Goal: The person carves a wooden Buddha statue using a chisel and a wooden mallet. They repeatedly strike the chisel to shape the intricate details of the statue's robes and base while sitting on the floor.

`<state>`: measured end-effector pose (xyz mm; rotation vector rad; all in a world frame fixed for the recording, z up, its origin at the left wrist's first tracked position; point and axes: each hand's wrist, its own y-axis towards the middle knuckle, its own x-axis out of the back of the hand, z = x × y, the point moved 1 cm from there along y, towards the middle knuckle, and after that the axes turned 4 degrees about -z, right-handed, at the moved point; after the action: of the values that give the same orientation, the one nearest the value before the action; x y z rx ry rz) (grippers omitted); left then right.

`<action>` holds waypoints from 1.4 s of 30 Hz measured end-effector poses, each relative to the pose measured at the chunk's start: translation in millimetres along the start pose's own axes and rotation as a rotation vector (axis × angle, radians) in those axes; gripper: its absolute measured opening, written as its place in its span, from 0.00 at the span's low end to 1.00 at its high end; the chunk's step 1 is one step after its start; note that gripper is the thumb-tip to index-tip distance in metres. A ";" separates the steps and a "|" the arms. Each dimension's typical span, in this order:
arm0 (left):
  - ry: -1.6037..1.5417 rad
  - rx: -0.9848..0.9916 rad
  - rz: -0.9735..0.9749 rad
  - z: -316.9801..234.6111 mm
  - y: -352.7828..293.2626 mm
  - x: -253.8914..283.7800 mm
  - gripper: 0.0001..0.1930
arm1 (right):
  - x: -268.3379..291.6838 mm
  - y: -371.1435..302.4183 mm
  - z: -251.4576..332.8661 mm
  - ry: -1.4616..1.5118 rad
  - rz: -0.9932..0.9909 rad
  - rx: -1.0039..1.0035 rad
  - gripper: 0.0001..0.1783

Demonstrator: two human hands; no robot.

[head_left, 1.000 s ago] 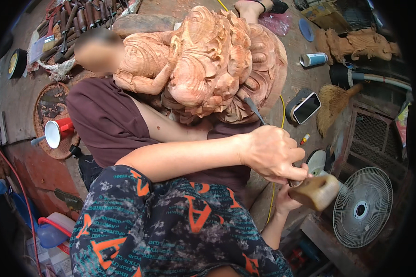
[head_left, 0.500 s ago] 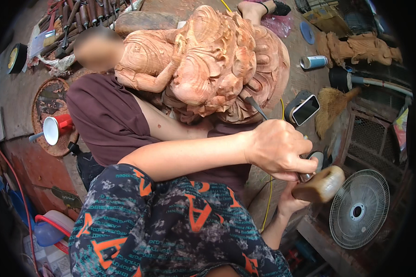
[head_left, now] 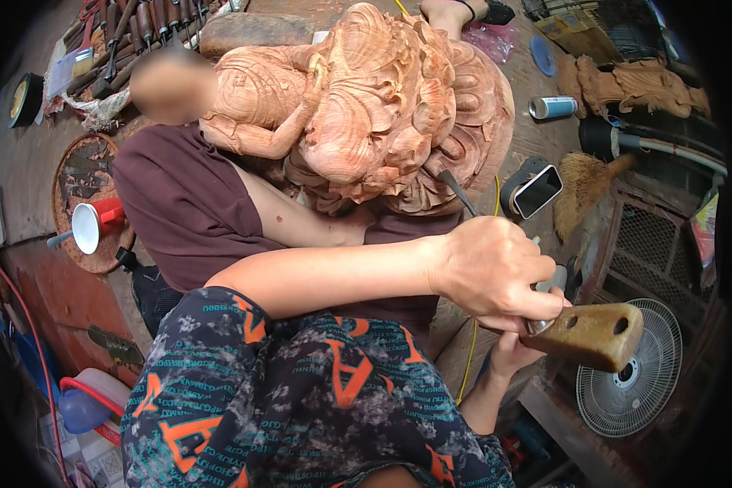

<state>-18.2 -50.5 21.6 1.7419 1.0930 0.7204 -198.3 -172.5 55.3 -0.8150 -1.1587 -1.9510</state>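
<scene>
Head view: the wooden carving (head_left: 346, 134) lies with its head to the left, just beyond a bent leg (head_left: 281, 211). The left hand (head_left: 496, 272) is closed round a chisel (head_left: 460, 198), its blade at the carved base. The right hand (head_left: 511, 355), partly hidden, grips a brown block (head_left: 598, 335) beside the chisel's butt — whether block and butt touch, I cannot tell.

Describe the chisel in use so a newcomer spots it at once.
Find the large wooden statue at top centre. Between its rounded base on the right and the left hand below, the chisel shows as a slim dark metal shaft. Unlike the wooden-handled tools heaped at top left, it alone reaches the statue.
</scene>
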 end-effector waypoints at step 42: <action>0.057 0.130 -0.038 17.2 4.3 13.0 0.15 | -8.0 22.8 5.7 -0.086 -0.199 0.107 0.19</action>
<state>3.1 -46.4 18.7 1.8147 1.2323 0.6927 -174.2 -173.2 61.5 -0.7578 -1.4308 -2.0091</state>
